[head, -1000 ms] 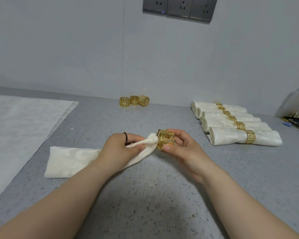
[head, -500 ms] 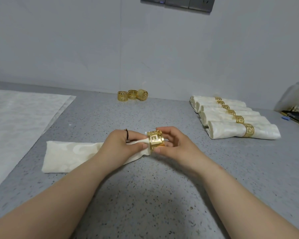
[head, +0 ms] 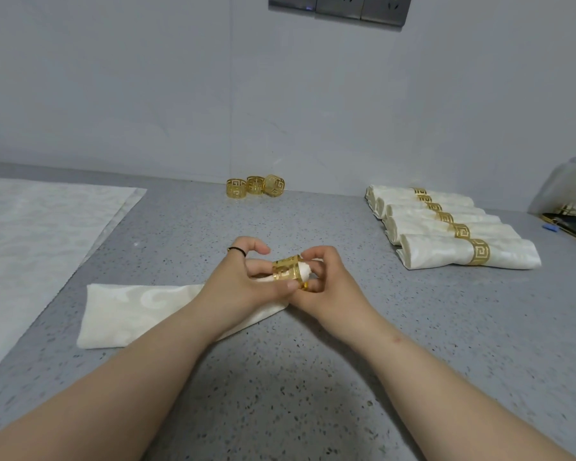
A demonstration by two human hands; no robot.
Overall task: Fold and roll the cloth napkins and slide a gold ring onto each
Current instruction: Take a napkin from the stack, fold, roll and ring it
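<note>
A rolled cream napkin (head: 137, 307) lies across the grey counter, its right end lifted off the surface. My left hand (head: 240, 284) grips that end just behind a gold ring (head: 286, 269). The ring sits over the napkin's tip, and a bit of white cloth pokes out of its right side. My right hand (head: 326, 281) pinches the ring from the right, fingers curled around it. Three loose gold rings (head: 255, 186) stand by the wall.
Several rolled napkins with gold rings (head: 453, 227) lie in a row at the right. A flat stack of unfolded cream cloth (head: 37, 244) covers the counter's left side. A clear container with dark items (head: 569, 201) sits at the far right edge.
The ring has gone from in front of the napkin's tip to over it, with cloth now showing through. Both hands have closed together and lifted the napkin end.
</note>
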